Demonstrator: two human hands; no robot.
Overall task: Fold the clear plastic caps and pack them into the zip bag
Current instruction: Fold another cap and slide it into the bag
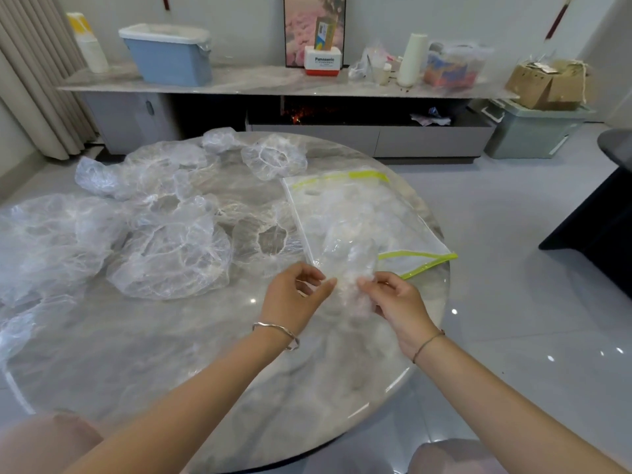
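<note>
A crumpled, folded clear plastic cap (354,285) hangs between my two hands above the round marble table (171,354). My right hand (393,302) grips its right side with curled fingers. My left hand (294,295) pinches its left edge between thumb and fingers. Just beyond the hands lies the clear zip bag (359,217) with a yellow-green zip strip, its mouth near my hands, and folded caps show inside it. Several loose clear caps (171,254) lie spread over the left half of the table, one more (273,160) at the far edge.
The table's right edge (441,302) runs close to the bag. Behind the table stands a long low cabinet (239,83) with a blue bin, boxes and bottles. A green storage box (533,131) sits on the floor at the right, and a dark object (598,227) at the far right.
</note>
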